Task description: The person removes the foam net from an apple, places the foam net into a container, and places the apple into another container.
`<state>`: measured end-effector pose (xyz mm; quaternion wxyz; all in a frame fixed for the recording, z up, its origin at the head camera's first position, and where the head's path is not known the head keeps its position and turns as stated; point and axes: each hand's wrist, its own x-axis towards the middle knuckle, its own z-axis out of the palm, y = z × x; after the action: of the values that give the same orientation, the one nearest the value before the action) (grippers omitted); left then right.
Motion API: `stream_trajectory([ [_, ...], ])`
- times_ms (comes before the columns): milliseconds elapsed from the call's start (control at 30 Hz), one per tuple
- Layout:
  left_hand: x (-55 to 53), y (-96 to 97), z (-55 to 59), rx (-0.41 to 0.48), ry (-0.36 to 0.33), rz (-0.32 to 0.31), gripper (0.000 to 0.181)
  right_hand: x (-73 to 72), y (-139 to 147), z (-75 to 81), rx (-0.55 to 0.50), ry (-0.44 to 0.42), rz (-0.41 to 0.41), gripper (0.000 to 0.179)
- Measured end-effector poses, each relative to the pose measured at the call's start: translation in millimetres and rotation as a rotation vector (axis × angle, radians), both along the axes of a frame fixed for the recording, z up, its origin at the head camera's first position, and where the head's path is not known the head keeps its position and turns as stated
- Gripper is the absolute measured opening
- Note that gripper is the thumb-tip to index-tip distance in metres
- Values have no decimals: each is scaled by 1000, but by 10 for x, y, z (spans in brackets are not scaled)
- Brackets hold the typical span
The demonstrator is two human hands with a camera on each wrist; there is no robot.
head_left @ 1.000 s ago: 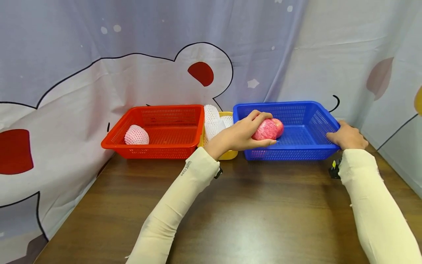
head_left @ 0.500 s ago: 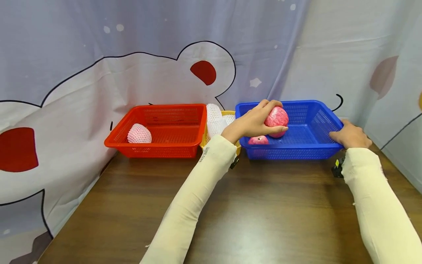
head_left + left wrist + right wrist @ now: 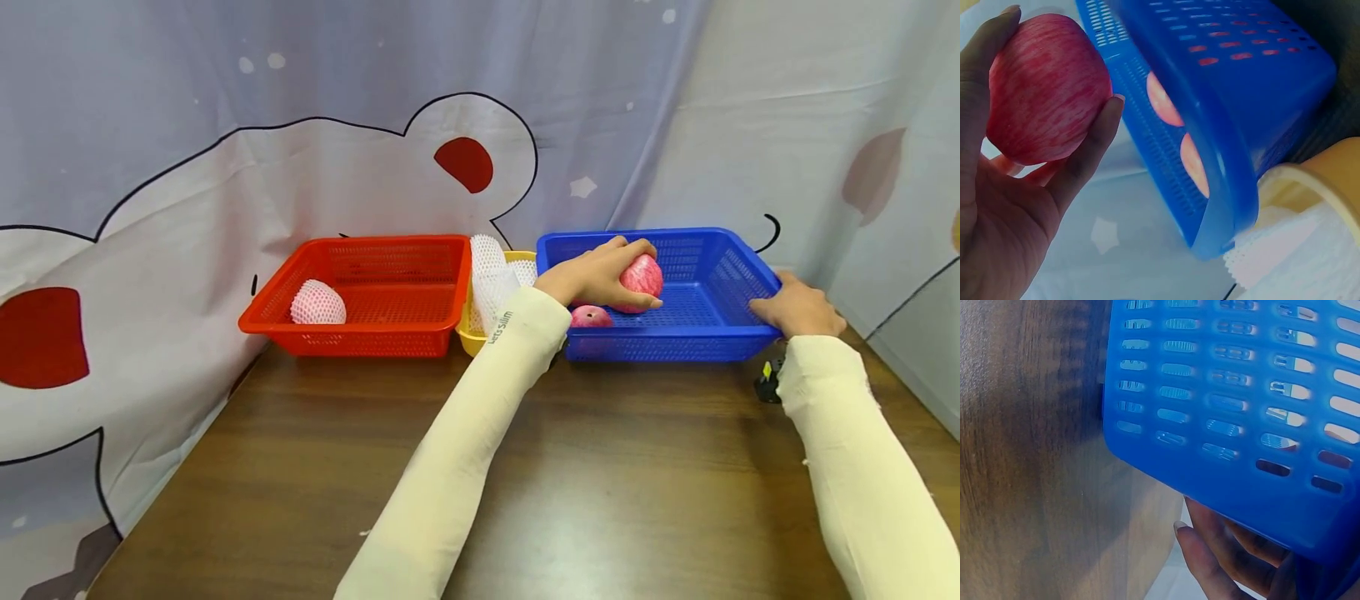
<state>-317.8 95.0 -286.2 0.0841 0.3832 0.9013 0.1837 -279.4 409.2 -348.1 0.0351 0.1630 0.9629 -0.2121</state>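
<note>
My left hand holds a red-pink apple over the left half of the blue basket. In the left wrist view the thumb and fingers curve round this apple. Two more apples lie inside the basket: the left wrist view shows one apple and, beside it, another apple, both partly hidden by the rim. From the head, one apple shows below my left palm. My right hand grips the basket's right rim, thumb toward the inside; in the right wrist view its fingers are outside the wall.
A red basket stands at left with one item in pink foam net. Between the baskets, a small yellow basket holds white foam nets. All stand on a brown wooden table before a printed curtain.
My left hand has carried the apple rightward, rising and then lowering slightly. An apple at the basket's front left has come into view. The right hand stays on the rim.
</note>
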Motion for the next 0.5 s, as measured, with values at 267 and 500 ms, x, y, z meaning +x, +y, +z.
stream_trajectory([
  [267, -34, 155, -78, -72, 24, -33, 68, 0, -14, 12, 3, -13, -9, 83],
  [500, -45, 260, -98, -145, -9, -10, 65, 2, 12, -10, -11, -5, -13, 83],
])
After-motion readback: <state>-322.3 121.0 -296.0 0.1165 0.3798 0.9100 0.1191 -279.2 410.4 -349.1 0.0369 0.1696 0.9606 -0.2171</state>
